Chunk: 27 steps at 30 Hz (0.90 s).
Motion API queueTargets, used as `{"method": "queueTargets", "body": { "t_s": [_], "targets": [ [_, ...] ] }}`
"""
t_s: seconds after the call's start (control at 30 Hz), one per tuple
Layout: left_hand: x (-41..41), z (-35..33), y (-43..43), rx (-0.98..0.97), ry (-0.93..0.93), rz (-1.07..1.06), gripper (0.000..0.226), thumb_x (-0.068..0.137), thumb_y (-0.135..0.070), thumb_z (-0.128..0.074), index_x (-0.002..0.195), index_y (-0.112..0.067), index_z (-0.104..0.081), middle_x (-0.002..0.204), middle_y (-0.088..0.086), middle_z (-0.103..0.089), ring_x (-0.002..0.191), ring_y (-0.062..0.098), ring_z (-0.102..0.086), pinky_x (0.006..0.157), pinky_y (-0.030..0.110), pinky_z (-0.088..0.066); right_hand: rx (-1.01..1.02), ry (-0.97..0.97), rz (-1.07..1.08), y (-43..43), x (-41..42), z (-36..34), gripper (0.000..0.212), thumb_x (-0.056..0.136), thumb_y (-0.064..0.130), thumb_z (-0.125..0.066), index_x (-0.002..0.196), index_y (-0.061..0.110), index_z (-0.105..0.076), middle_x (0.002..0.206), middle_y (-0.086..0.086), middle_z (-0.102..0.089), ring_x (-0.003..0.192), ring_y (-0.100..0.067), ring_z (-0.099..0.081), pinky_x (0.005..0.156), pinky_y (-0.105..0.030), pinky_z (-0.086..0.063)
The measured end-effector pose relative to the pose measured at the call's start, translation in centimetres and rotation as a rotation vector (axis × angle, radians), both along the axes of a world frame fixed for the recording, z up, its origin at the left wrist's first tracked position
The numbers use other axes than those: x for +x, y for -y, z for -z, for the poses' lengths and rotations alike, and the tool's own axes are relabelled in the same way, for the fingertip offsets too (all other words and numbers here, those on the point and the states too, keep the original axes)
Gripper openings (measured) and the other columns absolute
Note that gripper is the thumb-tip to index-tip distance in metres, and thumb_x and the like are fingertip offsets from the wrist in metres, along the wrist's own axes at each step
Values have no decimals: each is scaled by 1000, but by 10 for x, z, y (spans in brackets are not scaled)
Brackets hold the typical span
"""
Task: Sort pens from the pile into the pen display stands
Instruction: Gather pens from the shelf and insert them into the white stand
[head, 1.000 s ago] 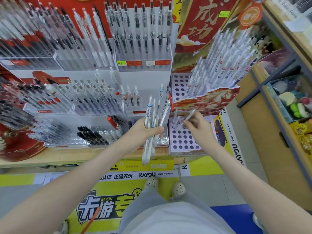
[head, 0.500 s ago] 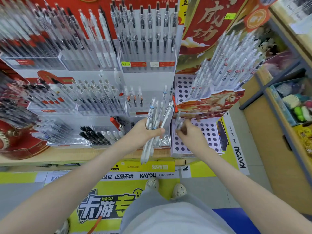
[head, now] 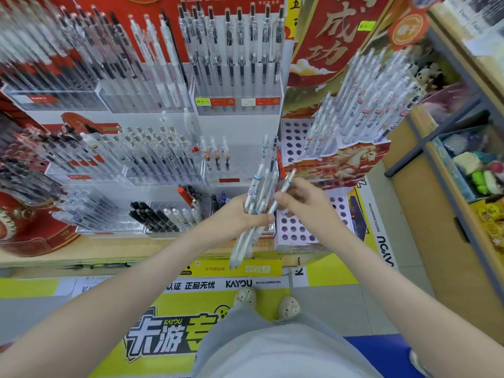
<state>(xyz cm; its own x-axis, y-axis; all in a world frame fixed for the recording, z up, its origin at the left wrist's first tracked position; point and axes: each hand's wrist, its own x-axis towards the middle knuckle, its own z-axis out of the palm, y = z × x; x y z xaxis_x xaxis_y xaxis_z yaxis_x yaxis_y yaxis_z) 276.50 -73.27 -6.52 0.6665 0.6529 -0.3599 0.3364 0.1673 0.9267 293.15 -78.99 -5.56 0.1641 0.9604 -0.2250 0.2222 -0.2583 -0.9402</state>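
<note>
Fingers of the left hand [head: 242, 214] wrap tight around a bundle of pens [head: 256, 203]; the right hand [head: 302, 199] pinches one pen [head: 285, 184] beside it.

Upper-left pen racks [head: 68, 58] motion-blurred; price labels [head: 237, 101] unreadable; right shelf [head: 463, 50] cut off by frame edge.
</note>
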Motion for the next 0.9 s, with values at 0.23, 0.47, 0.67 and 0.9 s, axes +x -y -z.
{"method": "queueTargets", "body": {
  "t_s": [0.23, 0.47, 0.67, 0.9],
  "targets": [
    [1, 0, -2, 38, -53, -17, 17, 88, -22, -69, 100, -11, -62, 86, -1, -66, 81, 9, -65, 75, 17, -49, 64, -256, 84, 4, 20, -3, 5, 93, 6, -55, 89, 5, -57, 78, -11, -65, 69, -21, -62, 65, -28, -53],
    [-3, 4, 2, 31, -37, -100, 8, 90, -8, -64, 90, -14, -58, 71, -1, -64, 66, 5, -61, 67, 12, -48, 126, -201, 274, 11, 41, 10, 12, 95, 3, -51, 89, 13, -56, 84, -14, -64, 74, -26, -64, 71, -39, -55],
    [-7, 10, 2, -15, -14, -157, 8, 90, -7, -64, 91, -12, -57, 75, 6, -63, 75, 18, -62, 83, 35, -50, 17, 196, 48, 16, 47, 31, 10, 95, 7, -49, 95, 16, -54, 87, -23, -58, 53, -17, -35, 45, -26, -31],
    [-10, 12, 1, -6, -7, -161, 8, 90, -8, -64, 94, -6, -58, 76, 9, -63, 72, 17, -62, 79, 31, -50, 50, 246, -117, 10, 41, 33, 11, 98, 7, -45, 98, 3, -56, 100, 6, -57, 71, 10, -52, 65, -7, -40]
  ]
}}
